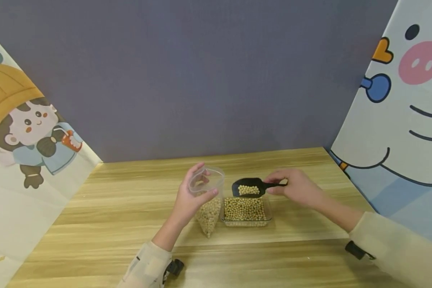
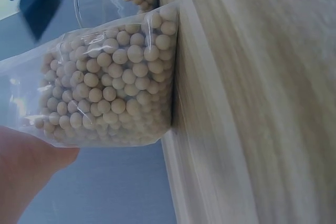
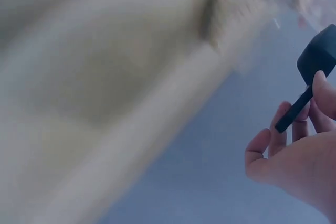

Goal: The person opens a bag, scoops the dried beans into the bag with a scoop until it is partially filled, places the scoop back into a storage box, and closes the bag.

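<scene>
My left hand (image 1: pixel 189 195) grips a clear plastic bag (image 1: pixel 216 181) near its open mouth, thumb in front and fingers round the far side. Round tan beans (image 2: pixel 110 82) fill the bag's lower part, which stands on the table. In my right hand (image 1: pixel 291 186) is the handle of a black scoop (image 1: pixel 262 186), pinched between thumb and fingers. A small heap of beans (image 1: pixel 248 190) lies in the scoop. The scoop is held above a clear rectangular container (image 1: pixel 269 214) of the same beans, just right of the bag.
The wood-grain table (image 1: pixel 129 216) spreads out around the bag and container. A grey-blue panel (image 1: pixel 209 80) rises behind it. Printed cartoon panels flank it, a child figure (image 1: pixel 39 132) on the left and a pink-snouted animal (image 1: pixel 410 120) on the right.
</scene>
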Available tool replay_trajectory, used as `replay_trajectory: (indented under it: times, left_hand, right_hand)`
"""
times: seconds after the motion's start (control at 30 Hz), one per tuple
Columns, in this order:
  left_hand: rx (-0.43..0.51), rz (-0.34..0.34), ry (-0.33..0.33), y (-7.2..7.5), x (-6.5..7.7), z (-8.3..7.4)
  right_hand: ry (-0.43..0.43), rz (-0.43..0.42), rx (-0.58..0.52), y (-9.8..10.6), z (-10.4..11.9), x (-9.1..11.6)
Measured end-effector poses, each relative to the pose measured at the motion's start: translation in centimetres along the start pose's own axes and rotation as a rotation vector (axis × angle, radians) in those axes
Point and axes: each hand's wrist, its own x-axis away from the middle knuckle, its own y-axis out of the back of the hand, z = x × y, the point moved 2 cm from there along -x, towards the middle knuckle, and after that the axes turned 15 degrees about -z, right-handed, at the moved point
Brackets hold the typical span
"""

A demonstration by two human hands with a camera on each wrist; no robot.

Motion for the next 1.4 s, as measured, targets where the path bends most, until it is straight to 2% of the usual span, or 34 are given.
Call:
replay_trajectory:
  times: [0.13, 0.23, 0.33, 0.5, 0.6, 0.73, 0.87, 1.0, 1.2, 1.4]
  left_hand:
    - [-0.026, 0.027, -0.012, -0.2, -0.1, -0.2]
    - [-0.064, 0.046, -0.012, -0.4, -0.1, -0.3]
    - [-0.075, 0.058, -0.016, -0.5, 0.0, -0.3]
    - [-0.059, 0.069, -0.018, -0.6, 0.1, -0.2]
    - [-0.066, 0.074, -0.016, -0.6, 0.1, -0.2]
    - [-0.075, 0.075, -0.005, -0.5, 0.1, -0.3]
    - [-0.070, 0.077, -0.018, -0.5, 0.1, -0.4]
    - [-0.053, 0.078, -0.051, -0.5, 0.1, -0.5]
    - [-0.040, 0.072, -0.070, -0.2, 0.0, -0.3]
    - [-0.034, 0.066, -0.080, -0.1, 0.0, -0.3]
  right_hand:
    - [0.030, -0.018, 0.066, 3.3, 2.2, -2.4]
    - [0.071, -0.006, 0.088, 4.5, 4.5, -4.1]
    - [0.121, 0.027, 0.127, 4.5, 6.7, -5.4]
    - [0.217, 0.098, 0.249, 3.4, 9.4, -6.6]
    - [0.268, 0.102, 0.315, 2.9, 10.5, -6.9]
    - [0.281, 0.096, 0.367, 2.7, 11.4, -7.1]
    - [0.268, 0.100, 0.364, 2.7, 11.4, -7.1]
    - [0.192, 0.083, 0.283, 3.2, 10.3, -6.6]
    - [0.043, 0.067, 0.188, 4.0, 7.2, -4.6]
    - [-0.008, 0.108, 0.145, 2.6, 4.0, -2.6]
